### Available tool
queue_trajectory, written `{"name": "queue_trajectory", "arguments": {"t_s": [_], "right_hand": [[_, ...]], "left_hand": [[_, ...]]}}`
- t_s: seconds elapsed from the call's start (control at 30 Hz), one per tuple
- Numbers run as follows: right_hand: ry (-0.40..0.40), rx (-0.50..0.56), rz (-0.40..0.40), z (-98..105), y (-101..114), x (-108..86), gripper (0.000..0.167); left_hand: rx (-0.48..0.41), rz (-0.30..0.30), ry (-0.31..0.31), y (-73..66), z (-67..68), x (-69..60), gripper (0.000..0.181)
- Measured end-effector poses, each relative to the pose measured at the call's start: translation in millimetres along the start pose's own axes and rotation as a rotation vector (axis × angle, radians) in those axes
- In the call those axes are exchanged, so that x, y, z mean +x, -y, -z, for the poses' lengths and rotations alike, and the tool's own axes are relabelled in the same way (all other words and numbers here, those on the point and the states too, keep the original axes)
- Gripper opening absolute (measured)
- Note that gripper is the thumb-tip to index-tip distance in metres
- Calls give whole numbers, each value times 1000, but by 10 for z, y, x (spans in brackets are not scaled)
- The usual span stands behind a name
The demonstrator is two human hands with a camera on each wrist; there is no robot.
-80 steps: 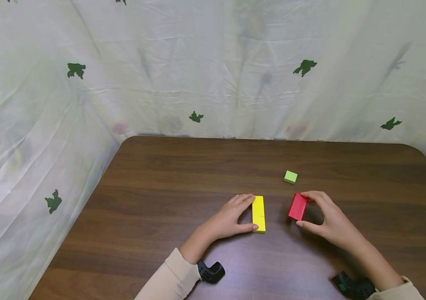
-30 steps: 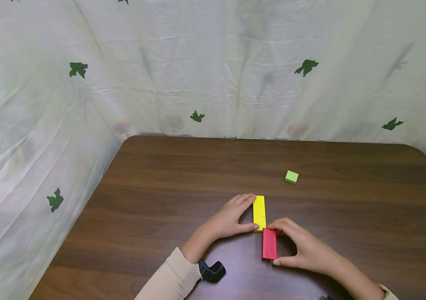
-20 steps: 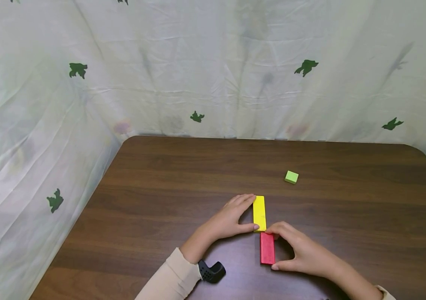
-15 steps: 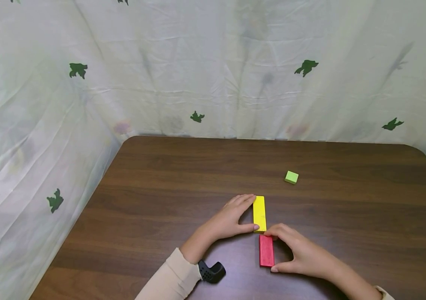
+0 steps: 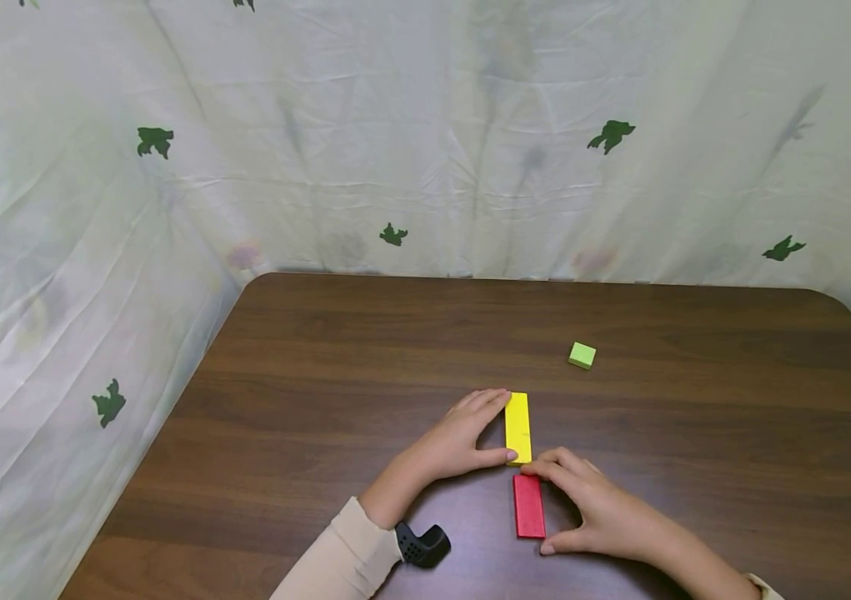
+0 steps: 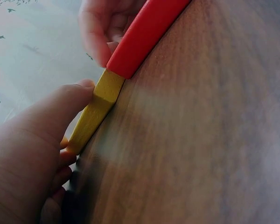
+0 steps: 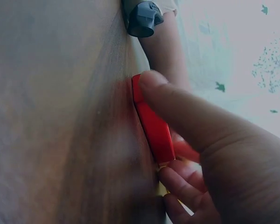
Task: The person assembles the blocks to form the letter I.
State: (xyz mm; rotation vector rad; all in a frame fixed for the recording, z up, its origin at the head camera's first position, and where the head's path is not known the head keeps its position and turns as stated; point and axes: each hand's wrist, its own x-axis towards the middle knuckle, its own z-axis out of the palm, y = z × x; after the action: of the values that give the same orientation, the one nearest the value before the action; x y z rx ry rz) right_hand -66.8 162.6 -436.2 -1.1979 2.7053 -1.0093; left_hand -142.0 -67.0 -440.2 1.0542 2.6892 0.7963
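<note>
A yellow block (image 5: pixel 518 425) lies lengthwise on the table, my left hand (image 5: pixel 449 443) holding it from the left, thumb at its near end and fingers at its far end. Just nearer to me lies a red block (image 5: pixel 528 507), slightly turned. My right hand (image 5: pixel 608 510) spans it from the right, index fingertip by the far end and thumb at the near right corner. The right wrist view shows the thumb on the end of the red block (image 7: pixel 154 128). In the left wrist view the red block (image 6: pixel 147 37) overlaps the yellow block (image 6: pixel 93 114); whether they touch, I cannot tell.
Farther back on the brown table (image 5: pixel 365 333) sits a small light green block (image 5: pixel 583 355). A pale curtain (image 5: pixel 455 133) with green leaf-like shapes hangs behind and to the left. A black wrist device (image 5: pixel 423 545) is on the left sleeve.
The right hand has brought the red block from the right to the near end of the yellow one, then slid it slightly nearer and leftward. The left hand has stayed on the yellow block.
</note>
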Motion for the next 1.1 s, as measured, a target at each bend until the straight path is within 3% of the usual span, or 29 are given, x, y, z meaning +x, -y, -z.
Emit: {"name": "queue_trajectory", "arguments": {"t_s": [0.23, 0.77, 1.1], "right_hand": [[8, 43, 22, -2, -19, -6, 56], [-67, -15, 135, 7, -25, 6, 56], [-74, -23, 134, -7, -38, 10, 57]], "left_hand": [[2, -6, -7, -5, 9, -3, 76], [21, -27, -25, -2, 2, 9, 75], [28, -29, -28, 10, -16, 8, 75]]}}
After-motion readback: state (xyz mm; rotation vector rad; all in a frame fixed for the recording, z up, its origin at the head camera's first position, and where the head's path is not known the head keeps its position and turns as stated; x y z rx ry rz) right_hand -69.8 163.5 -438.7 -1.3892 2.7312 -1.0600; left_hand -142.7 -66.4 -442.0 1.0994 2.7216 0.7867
